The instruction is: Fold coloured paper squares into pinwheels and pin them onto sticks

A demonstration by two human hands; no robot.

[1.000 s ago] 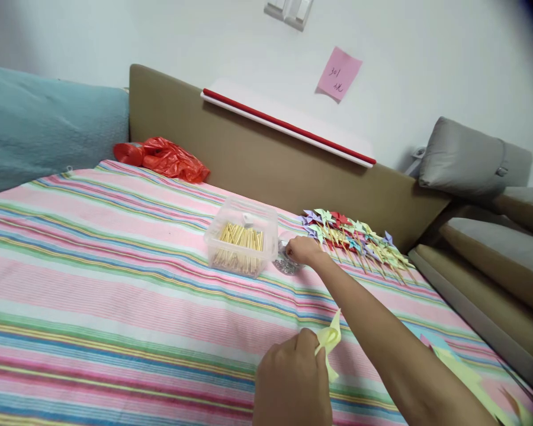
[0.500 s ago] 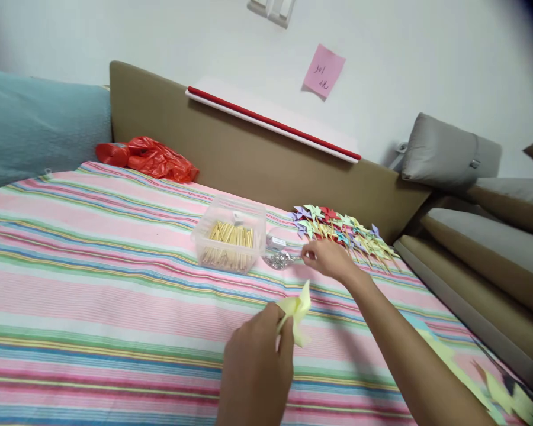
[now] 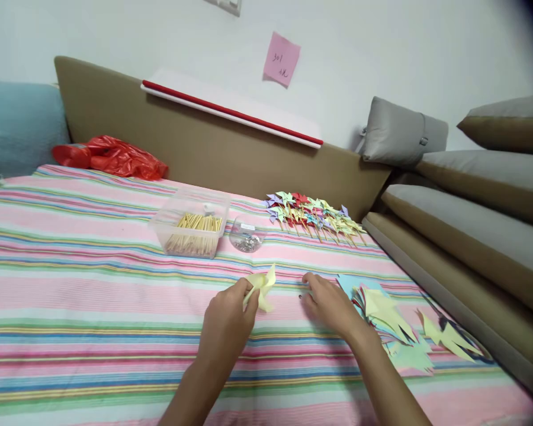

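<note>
My left hand (image 3: 228,313) pinches a pale yellow paper pinwheel (image 3: 265,289) between thumb and fingers, over the striped cloth. To its right, my right hand (image 3: 333,305) hovers low with thumb and forefinger apart. A tiny dark object (image 3: 300,296), too small to name, shows by the right thumb tip. Beyond the hands stands a round clear container (image 3: 244,228) with small silvery pieces (image 3: 249,243) in it. Left of that is a clear plastic box (image 3: 160,228) of thin wooden sticks (image 3: 195,234).
Finished pinwheels on sticks (image 3: 315,213) lie at the back right. A stack of cut coloured paper (image 3: 386,316) lies right of my right hand, with dark-handled scissors (image 3: 453,325) partly under yellow paper. Folded cushions (image 3: 462,236) line the right side; a red plastic bag (image 3: 124,157) lies back left.
My right hand has drawn back from beside the round container toward me and its fingers have parted. The pinwheel stays in my left hand. The view has shifted right.
</note>
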